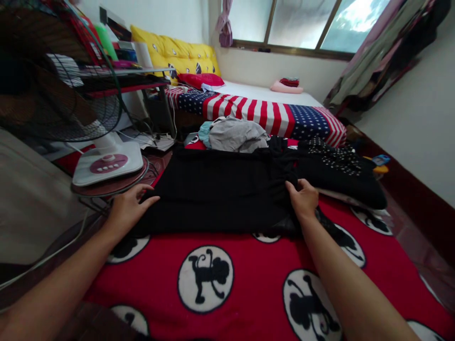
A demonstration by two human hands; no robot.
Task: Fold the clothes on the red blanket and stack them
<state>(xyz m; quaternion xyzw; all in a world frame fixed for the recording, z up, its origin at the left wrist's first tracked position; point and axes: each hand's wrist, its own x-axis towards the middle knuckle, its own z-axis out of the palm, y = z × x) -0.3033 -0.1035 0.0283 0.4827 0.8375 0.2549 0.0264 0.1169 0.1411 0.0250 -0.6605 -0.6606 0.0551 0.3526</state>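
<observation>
A black garment [220, 189] lies spread flat on a red blanket [249, 265] printed with black monkeys in white circles. My left hand [130, 206] rests on the garment's left edge, fingers stretched and together, pressing the cloth. My right hand [303, 199] is closed on a bunched fold at the garment's right side. Beyond that fold, a black piece with white dots [334, 158] trails to the right.
A grey and teal heap of clothes [236, 134] lies behind the garment. A standing fan [106, 161] is at the left by a cluttered shelf [117, 71]. A mattress with a stars-and-stripes cover [263, 113] runs under the window. Clothes hang at the right wall [384, 52].
</observation>
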